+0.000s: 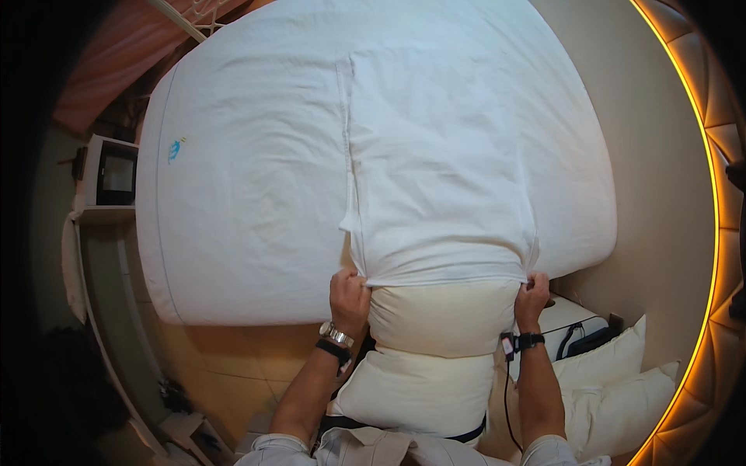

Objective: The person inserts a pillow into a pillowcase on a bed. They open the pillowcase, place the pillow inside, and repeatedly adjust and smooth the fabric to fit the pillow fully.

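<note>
A white pillowcase (440, 157) lies over the bed, its open end pulled partly over a cream pillow (443, 317). My left hand (349, 296) grips the left corner of the pillowcase's edge, a metal watch and a black strap on that wrist. At the opposite corner, my right hand (531, 297) pinches the same edge, with a black strap and a cabled device at the wrist. The pillow's lower part bulges out between my forearms, folded or creased across the middle, close to my body. How far it reaches inside the case is hidden.
A bed with a white fitted sheet (250, 175) fills the middle of the view. More cream pillows (618, 408) lie at the lower right, near a white bedside surface (568, 314) with a black item. A padded headboard (688, 291) with a lit strip curves along the right. A white cabinet (93, 175) stands left.
</note>
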Motion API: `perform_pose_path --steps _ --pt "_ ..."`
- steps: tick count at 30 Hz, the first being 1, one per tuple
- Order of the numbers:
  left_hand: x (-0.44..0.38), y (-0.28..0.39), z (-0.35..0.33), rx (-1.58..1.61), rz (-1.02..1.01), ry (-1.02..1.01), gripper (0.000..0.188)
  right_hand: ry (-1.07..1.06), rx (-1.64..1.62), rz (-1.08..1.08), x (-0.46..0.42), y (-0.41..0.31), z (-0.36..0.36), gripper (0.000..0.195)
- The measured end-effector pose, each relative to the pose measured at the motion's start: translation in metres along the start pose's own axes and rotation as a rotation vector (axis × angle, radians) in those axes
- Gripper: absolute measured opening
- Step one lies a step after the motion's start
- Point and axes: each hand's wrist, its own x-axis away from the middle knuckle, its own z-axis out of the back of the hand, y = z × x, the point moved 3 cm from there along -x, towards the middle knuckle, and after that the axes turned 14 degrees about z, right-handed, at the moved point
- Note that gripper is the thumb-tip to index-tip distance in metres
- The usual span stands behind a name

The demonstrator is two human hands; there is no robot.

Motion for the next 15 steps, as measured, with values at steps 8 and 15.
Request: perform_pose_path --steps 8,15 --pt "-0.057 -0.037 -0.043 0.216 0.495 0.038 0.031 0.088 -0.331 -0.248 -0.053 0.041 -0.047 0.019" --pt "-0.035 -0.096 -0.083 0.813 1.014 -0.355 0.035 -0.330 -0.512 -0.507 -0.032 0.093 -0.071 0.020"
